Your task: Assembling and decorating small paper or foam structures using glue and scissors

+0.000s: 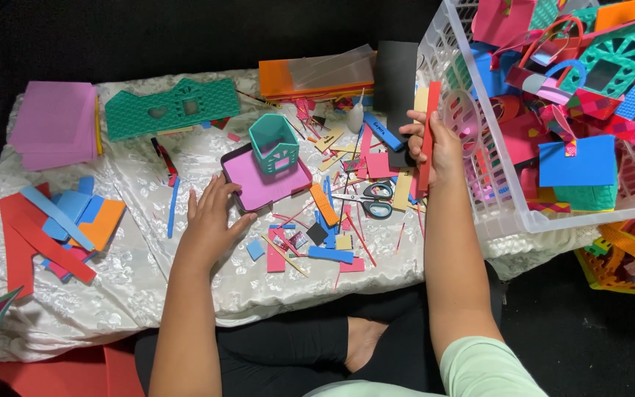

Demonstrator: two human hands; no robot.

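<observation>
Foam craft scraps, head view, one frame.

Item 1: right hand [435,143], clenched on a red strip [428,136] and some further pieces behind it, among them a black sheet [396,88]; how many pieces are pinched cannot be told. The strip stands with its long axis running away from the person, nearly upright in frame, its top end near the basket [435,44] wall, its lower end past the heel of the hand. It lies wholly on the right side, in that hand, well apart from the left.

Item 2: left hand [211,220], released, flat on the white cloth [126,279], fingers spread, fingertips touching the near corner of a pink tray [262,184]. A small teal house [273,143] sits on the tray's far part.

Item 3: scissors [369,198], lying between the two hands, nearer the right, just beside the strip's lower end.

Item 4: loose offcuts of blue, red, yellow and orange, scattered around the scissors.

Item 5: flat teal house front [170,109] at far left, beside a pink sheet stack [53,121].

Item 6: white basket at right, filled with finished foam pieces.
</observation>
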